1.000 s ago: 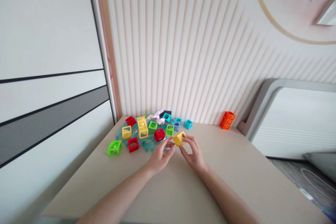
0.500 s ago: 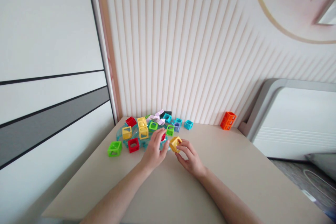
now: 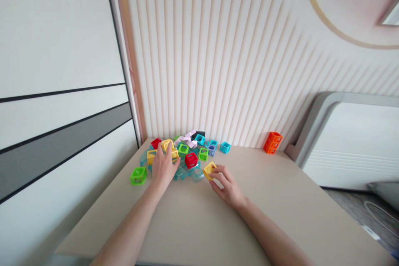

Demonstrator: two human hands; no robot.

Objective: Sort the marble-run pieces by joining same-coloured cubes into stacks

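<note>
On the left, my left hand (image 3: 163, 166) reaches over joined yellow cube blocks (image 3: 167, 145), fingers spread and thumb apart. Its fingertips are at the yellow blocks; whether they touch is hard to see. The fingers partly hide a yellow cube frame (image 3: 151, 156). A single yellow cube block (image 3: 209, 170) is pinched by my right hand (image 3: 227, 185), close above the table and tilted. Between the hands lies a red cube block (image 3: 191, 160) on clear teal plastic pieces (image 3: 183, 173). A green cube block (image 3: 138, 176) sits left of my left hand.
Behind lie green blocks (image 3: 203, 154), lilac pieces (image 3: 188, 138), teal blocks (image 3: 225, 147) and a small blue-violet block (image 3: 211, 150). An orange block stack (image 3: 272, 142) stands at the back right by the ribbed wall (image 3: 202, 50). A white cabinet (image 3: 62, 166) borders the left.
My left hand has moved left, from beside the red cube to the yellow blocks, covering the front red block's spot. My right hand keeps hold of its yellow cube, nearly unmoved.
</note>
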